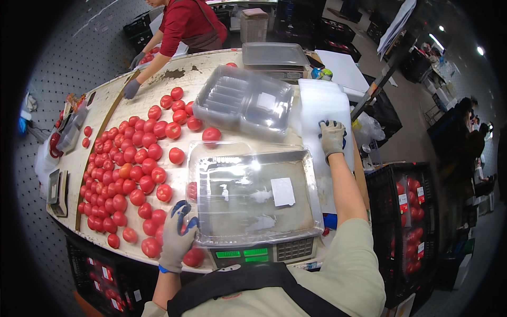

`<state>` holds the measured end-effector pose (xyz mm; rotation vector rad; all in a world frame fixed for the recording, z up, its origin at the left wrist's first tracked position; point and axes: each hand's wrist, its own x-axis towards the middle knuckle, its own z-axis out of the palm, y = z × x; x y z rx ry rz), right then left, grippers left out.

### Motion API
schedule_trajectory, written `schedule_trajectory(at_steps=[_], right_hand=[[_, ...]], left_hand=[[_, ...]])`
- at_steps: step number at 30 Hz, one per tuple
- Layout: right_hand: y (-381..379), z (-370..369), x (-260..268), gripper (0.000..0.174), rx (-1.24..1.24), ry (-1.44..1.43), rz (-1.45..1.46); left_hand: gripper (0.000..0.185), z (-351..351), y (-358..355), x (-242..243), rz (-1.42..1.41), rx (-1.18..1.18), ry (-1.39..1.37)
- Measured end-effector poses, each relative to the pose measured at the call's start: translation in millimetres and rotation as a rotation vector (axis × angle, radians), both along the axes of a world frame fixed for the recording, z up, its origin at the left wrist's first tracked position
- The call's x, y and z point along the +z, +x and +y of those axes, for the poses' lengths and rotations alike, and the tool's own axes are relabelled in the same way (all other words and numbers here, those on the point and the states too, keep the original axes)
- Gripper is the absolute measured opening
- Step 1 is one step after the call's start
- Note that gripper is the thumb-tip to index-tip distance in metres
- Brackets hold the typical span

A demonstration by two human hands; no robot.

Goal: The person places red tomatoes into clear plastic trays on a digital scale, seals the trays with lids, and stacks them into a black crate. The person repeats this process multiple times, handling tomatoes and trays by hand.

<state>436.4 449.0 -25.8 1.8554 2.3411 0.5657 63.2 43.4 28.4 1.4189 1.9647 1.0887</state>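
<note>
My left hand (177,239), in a grey glove with blue finger pads, is beside the left edge of a clear plastic tray (259,237). Its fingers are apart and bent; a tomato shows partly behind them. The tray lies on the metal pan of a digital scale (261,253) with lit green displays, and a white paper slip (283,191) shows within it. My right hand (332,136), gloved alike, rests on a stack of white foam sheets (321,95); whether its fingers pinch a sheet is unclear. Many loose red tomatoes (126,174) spread over the table to the left.
Nested clear plastic trays (245,101) lie beyond the scale. A second scale (275,55) stands at the far edge. Across the table (158,81), a person in red (182,27) reaches over a wooden strip (115,103). Black crates (404,233) with packed tomatoes flank the table.
</note>
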Motion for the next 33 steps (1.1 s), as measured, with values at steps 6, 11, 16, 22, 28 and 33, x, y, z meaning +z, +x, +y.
schedule_trajectory(at_steps=[6,11,16,22,28,33], right_hand=[[17,19,-6,0.017,0.022,0.045,0.063],[13,-19,23,0.056,-0.044,0.046,0.128],[-6,-69,-9,0.091,-0.159,0.109,0.137],[-4,-52,-46,0.033,-0.142,-0.160,0.165],[28,-41,-60,0.022,-0.011,-0.076,0.452],[70,-54,-1,0.025,-0.073,0.188,0.773]], left_hand=[[0.042,-13,4,0,-0.041,0.097,0.047],[0.046,-14,7,1,-0.040,0.090,0.046],[0.050,-10,6,-3,0.005,0.063,0.090],[0.050,-13,5,-4,0.079,0.052,0.084],[0.048,-12,5,0,0.021,0.057,0.077],[0.047,-13,6,1,0.003,0.033,0.039]])
